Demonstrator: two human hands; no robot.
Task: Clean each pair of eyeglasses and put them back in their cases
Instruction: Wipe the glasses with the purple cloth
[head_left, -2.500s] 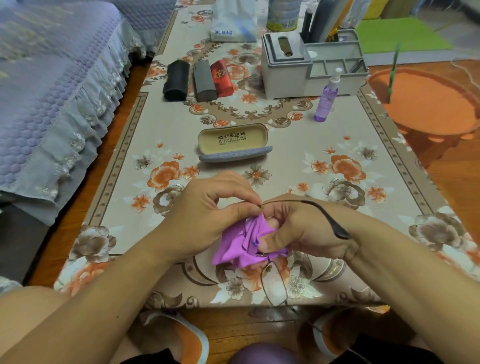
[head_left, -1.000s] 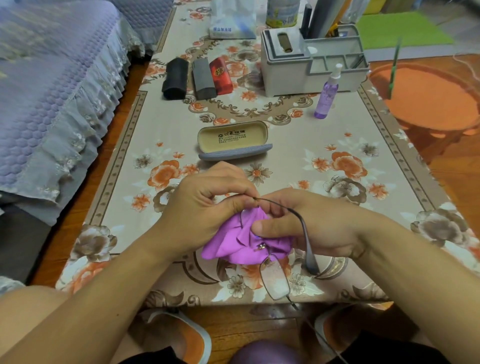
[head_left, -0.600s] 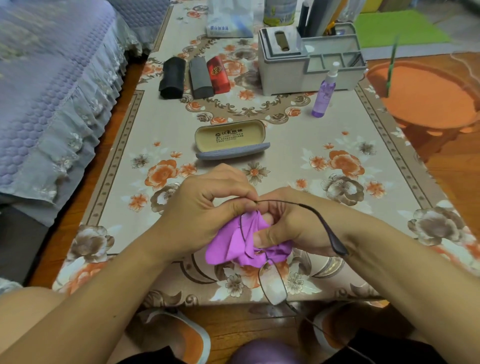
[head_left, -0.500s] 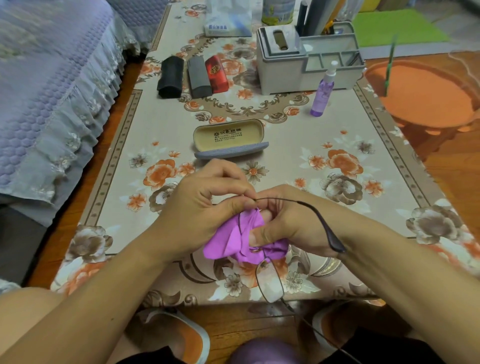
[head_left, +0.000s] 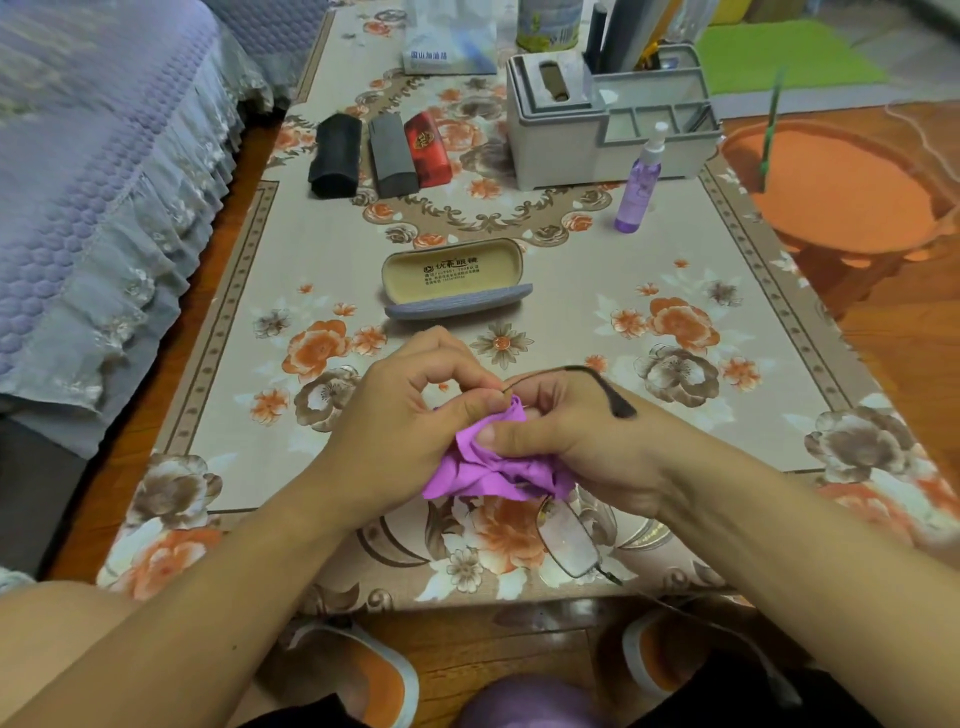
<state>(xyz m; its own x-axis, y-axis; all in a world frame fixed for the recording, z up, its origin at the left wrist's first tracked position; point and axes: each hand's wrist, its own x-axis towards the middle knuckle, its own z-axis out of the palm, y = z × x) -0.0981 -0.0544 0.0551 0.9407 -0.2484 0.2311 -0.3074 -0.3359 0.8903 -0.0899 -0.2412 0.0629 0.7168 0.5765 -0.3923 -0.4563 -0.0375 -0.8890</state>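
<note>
While fingers curl, both hands (head_left: 410, 415) (head_left: 576, 436) pinch cloth (head_left: 493, 467) round eyeglasses (head_left: 569, 540).

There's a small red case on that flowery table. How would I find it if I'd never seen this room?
Start at the grey desk organiser at the far end of the floral table. Just to its left, three closed cases lie side by side. The red case is the one nearest the organiser, with a gold emblem on top; its neighbours are a grey case and a black case.
</note>
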